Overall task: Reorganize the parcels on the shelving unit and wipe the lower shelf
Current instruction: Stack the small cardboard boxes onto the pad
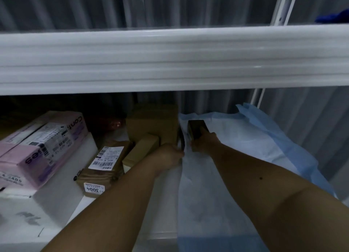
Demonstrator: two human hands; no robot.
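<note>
Both my arms reach into the lower shelf (162,210). My right hand (204,141) grips a small dark brown box (196,128) lying on a large pale blue-white bag (236,157). My left hand (168,157) rests at the front of a big brown carton (153,123), its fingers closed beside a dark strap (182,142); whether it holds the strap I cannot tell. A small tan box (140,151) sits just left of that hand.
A brown labelled parcel marked 3004 (103,168) lies to the left, beside a pink-wrapped parcel (41,147) stacked on a white parcel (49,200). The white upper shelf beam (170,62) overhangs close above. Something blue (332,16) sits on the upper shelf.
</note>
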